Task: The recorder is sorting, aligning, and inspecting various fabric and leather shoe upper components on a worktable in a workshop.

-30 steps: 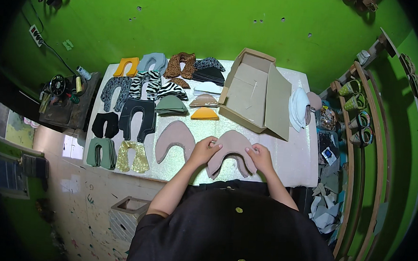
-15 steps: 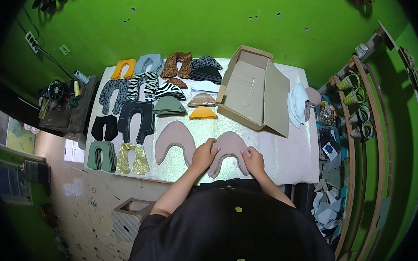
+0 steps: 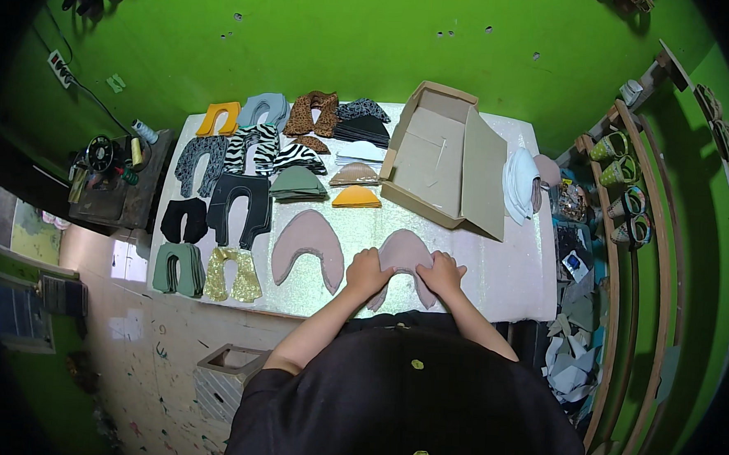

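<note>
Near the front edge of the table lies a stack of dusty-pink U-shaped pieces [image 3: 405, 244], its rounded end facing away from me. My left hand [image 3: 368, 274] grips the stack's left side, the thumb laid across toward the inner curve. On the opposite side my right hand [image 3: 442, 274] holds it the same way, thumb pointing inward. Some of my fingertips are hidden at the outer edges. Just left of my left hand, a second stack of pink U-shaped pieces [image 3: 308, 237] rests untouched, its layers showing along the edge.
Stacks of cut pieces cover the table's left half, among them zebra-striped pieces [image 3: 253, 150], green half-rounds [image 3: 299, 184] and gold pieces [image 3: 233, 275]. An open cardboard box [image 3: 424, 161] stands behind my hands. White pieces [image 3: 518, 186] lie to its right. A wooden rack [image 3: 623, 167] holds sandals.
Both thumbs have shifted inward toward the inner curve of the pink stack, and my hands lie lower over its sides. The stack itself stays in nearly the same place.
</note>
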`<state>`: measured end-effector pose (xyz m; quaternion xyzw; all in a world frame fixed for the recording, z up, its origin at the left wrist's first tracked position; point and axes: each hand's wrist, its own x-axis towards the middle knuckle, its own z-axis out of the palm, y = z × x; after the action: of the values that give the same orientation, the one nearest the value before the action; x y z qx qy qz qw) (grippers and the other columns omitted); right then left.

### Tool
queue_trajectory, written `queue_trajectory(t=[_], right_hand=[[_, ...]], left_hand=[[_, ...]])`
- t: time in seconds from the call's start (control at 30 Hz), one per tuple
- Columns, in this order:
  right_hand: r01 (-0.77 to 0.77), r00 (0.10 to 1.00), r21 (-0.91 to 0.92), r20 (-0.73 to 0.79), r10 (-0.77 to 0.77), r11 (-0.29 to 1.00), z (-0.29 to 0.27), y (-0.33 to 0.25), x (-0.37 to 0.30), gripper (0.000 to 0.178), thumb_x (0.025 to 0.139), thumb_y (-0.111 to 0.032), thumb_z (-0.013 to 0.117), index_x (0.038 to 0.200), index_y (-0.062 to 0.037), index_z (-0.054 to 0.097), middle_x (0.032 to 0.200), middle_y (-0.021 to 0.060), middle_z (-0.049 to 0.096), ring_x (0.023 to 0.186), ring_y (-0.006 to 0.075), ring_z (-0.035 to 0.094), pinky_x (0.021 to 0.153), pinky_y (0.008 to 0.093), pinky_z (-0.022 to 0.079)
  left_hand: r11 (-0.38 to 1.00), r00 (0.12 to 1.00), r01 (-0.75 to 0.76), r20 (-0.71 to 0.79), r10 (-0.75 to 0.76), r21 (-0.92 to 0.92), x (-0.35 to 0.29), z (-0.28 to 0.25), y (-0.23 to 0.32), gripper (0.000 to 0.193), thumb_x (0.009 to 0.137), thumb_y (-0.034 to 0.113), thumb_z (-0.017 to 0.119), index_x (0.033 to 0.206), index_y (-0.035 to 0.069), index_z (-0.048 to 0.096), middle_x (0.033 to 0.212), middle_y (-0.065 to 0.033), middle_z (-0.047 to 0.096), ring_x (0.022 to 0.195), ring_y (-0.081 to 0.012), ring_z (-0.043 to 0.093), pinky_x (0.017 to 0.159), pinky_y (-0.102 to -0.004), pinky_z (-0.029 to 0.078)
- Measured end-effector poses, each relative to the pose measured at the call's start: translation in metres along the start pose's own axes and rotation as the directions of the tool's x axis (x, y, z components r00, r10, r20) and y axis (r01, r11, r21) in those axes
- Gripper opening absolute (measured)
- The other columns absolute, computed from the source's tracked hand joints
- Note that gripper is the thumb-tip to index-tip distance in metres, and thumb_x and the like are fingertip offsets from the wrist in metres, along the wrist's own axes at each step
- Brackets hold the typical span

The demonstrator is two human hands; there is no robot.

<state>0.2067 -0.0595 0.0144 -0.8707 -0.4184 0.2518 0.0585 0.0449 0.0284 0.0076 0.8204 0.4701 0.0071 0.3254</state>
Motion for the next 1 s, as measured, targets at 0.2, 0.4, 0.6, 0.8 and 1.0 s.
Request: queue_trajectory(t=[0.2,0.4,0.6,0.8,1.0], right_hand=[[0.047,0.998,0.263,-0.042,-0.037,0.964,0.021,0.005,-0.005,0.052,0.073,-0.033,0.063,0.11,-0.0025,0.044,0.1,0.0241,0.06,0.093,0.035,0.06,0.081,0.0485,0.038],[0.151,0.987,0.534,-0.039,-0.154,0.832,0.002,-0.009,-0.014,0.056,0.073,-0.022,0.068,0.114,0.0005,0.038,0.101,0.0272,0.058,0.093,0.0377,0.06,0.08,0.0393,0.047],[0.263,0.946,0.674,-0.04,-0.322,0.69,0.007,-0.048,0.006,0.053,0.074,-0.017,0.066,0.117,0.0009,0.04,0.099,0.0204,0.059,0.092,0.0268,0.06,0.081,0.0348,0.047],[0.22,0.788,0.815,0.176,-0.591,0.536,0.024,-0.109,0.02,0.047,0.076,-0.015,0.064,0.115,0.0038,0.047,0.098,0.0144,0.06,0.09,0.0205,0.059,0.081,0.032,0.047],[0.285,0.846,0.657,0.17,-0.505,0.698,0.064,-0.138,0.039,0.048,0.072,-0.023,0.07,0.111,0.0005,0.053,0.085,0.0113,0.059,0.076,0.0206,0.058,0.069,0.0317,0.048]], left_hand=[[0.981,0.995,0.079,0.07,-0.068,-0.179,-0.01,0.001,0.009,0.05,0.069,0.03,0.072,0.096,-0.003,0.046,0.096,-0.0251,0.06,0.088,-0.0371,0.06,0.074,-0.0439,0.048],[0.884,0.998,0.067,0.05,-0.049,-0.462,-0.016,-0.014,-0.017,0.062,0.059,0.02,0.076,0.105,-0.002,0.041,0.094,-0.0257,0.06,0.089,-0.0366,0.061,0.077,-0.0389,0.048],[0.811,0.989,-0.021,-0.132,-0.069,-0.585,-0.016,-0.061,-0.046,0.063,0.064,0.019,0.074,0.114,-0.001,0.042,0.1,-0.0204,0.059,0.094,-0.0283,0.059,0.082,-0.0342,0.047],[0.778,0.986,-0.031,-0.147,-0.08,-0.627,-0.011,-0.103,-0.129,0.041,0.072,0.014,0.071,0.106,-0.002,0.055,0.096,-0.0149,0.063,0.087,-0.0205,0.06,0.08,-0.0301,0.046],[0.858,0.95,0.078,-0.224,-0.219,-0.508,0.0,-0.101,-0.172,0.033,0.07,0.013,0.073,0.098,-0.001,0.063,0.088,-0.0139,0.066,0.082,-0.0214,0.063,0.077,-0.0301,0.048]])
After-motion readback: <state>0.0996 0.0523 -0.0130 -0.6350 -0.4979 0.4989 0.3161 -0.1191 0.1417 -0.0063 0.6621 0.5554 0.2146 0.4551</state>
